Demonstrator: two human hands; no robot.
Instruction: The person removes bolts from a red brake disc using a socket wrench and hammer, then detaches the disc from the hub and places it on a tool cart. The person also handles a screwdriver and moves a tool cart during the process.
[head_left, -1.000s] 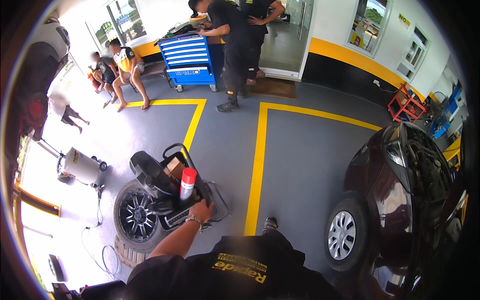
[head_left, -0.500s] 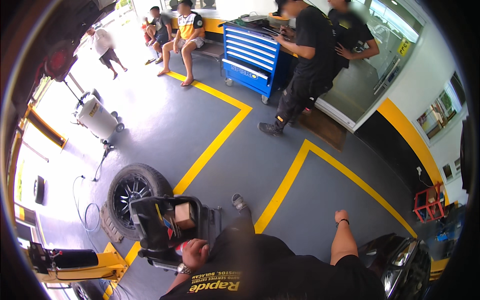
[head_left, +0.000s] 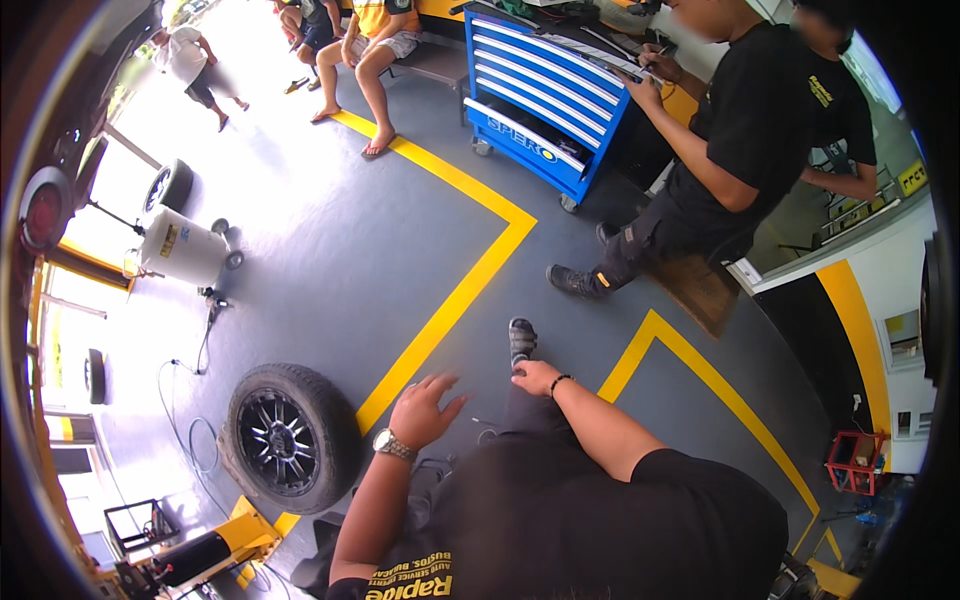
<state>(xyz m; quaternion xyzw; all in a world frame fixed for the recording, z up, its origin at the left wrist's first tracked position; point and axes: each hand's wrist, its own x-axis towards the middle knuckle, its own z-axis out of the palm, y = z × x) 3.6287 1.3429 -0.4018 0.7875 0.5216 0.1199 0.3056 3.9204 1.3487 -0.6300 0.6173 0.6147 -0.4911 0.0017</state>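
Observation:
My left hand (head_left: pixel 425 410) is raised in front of my body, fingers spread and nothing in them; a silver watch is on that wrist. Beside it, my right hand (head_left: pixel 537 378) is held over my leg with its fingers curled. Whether anything is inside that hand is hidden. A dark bracelet circles the right wrist. Left of my left hand stands a wheel (head_left: pixel 280 440) with a black and silver rim, nearest to it but apart. Dark parts of a black cart (head_left: pixel 430 472) show behind and below my left forearm.
A blue tool cabinet (head_left: pixel 540 100) on casters stands ahead, with a person in black (head_left: pixel 740 130) writing beside it. Ahead left is a white wheeled tank (head_left: pixel 185 248); a hose (head_left: pixel 195 440) trails on the floor. A yellow lift arm (head_left: pixel 245 530) lies lower left.
The view has shifted forward, nearer the cabinet. My left hand has left the black cart and the red item there and risen, opening. My right hand has swung in from the right.

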